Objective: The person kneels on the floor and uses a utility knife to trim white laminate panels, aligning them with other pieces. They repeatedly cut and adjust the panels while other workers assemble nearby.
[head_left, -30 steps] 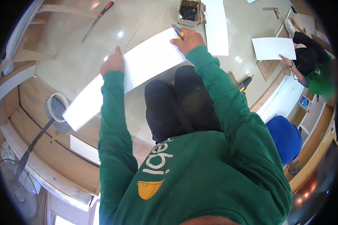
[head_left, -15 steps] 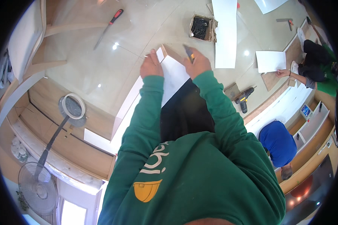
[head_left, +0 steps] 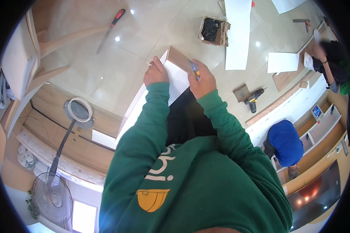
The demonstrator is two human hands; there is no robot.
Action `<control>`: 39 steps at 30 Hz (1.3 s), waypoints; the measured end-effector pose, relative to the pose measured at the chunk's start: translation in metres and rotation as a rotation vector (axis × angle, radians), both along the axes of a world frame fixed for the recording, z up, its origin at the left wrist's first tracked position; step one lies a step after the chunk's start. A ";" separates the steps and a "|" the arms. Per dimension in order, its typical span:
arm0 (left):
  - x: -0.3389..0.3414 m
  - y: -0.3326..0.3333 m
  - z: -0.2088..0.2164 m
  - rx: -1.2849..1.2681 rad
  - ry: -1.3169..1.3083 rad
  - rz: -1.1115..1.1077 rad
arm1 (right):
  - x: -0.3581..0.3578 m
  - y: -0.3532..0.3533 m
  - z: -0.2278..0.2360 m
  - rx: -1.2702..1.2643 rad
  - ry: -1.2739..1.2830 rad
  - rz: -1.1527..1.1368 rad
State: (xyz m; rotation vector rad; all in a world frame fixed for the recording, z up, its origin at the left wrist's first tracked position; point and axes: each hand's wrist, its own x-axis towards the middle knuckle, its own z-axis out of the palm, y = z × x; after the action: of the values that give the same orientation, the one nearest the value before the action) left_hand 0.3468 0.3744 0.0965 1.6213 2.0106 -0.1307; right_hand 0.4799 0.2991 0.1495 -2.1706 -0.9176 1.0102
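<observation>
A white panel (head_left: pixel 177 79) with a bare wood-coloured edge (head_left: pixel 178 57) lies in front of me, reaching from my lap outward to the left. My left hand (head_left: pixel 156 73) is closed on its left side near the far corner, with the thumb up along the edge. Beside those fingers shows a small white curl (head_left: pixel 150 61), too small to name. My right hand (head_left: pixel 203 80) grips a yellow-and-black utility knife (head_left: pixel 195 70), slightly blurred, at the right end of the wood-coloured edge. The blade itself is hard to make out.
A torn carton of dark screws (head_left: pixel 211 30) and a long white board (head_left: pixel 237 37) lie ahead. A handsaw (head_left: pixel 112 29) is at far left, a cordless drill (head_left: pixel 253 99) to the right. Two people (head_left: pixel 286 143) work at right. A standing fan (head_left: pixel 52 197) is at left.
The knife in my right hand has dropped toward the panel's edge, its tip no longer raised. My left hand has barely shifted. The co-worker at far right has drawn a hand off a white sheet.
</observation>
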 end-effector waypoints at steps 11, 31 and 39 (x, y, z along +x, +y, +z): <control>-0.005 -0.002 -0.006 -0.047 0.017 -0.042 | -0.014 0.035 0.026 -0.204 0.283 0.124; -0.004 -0.002 -0.002 0.033 -0.002 -0.043 | -0.025 0.046 0.029 -0.427 -0.142 0.591; -0.003 -0.002 -0.001 0.046 -0.004 -0.057 | -0.025 0.051 0.031 -0.496 -0.130 0.630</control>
State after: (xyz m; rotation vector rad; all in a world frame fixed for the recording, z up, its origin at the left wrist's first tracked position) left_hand 0.3437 0.3729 0.0950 1.7068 1.9789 -0.1034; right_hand 0.4547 0.3503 0.1807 -2.4137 -1.6163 1.5343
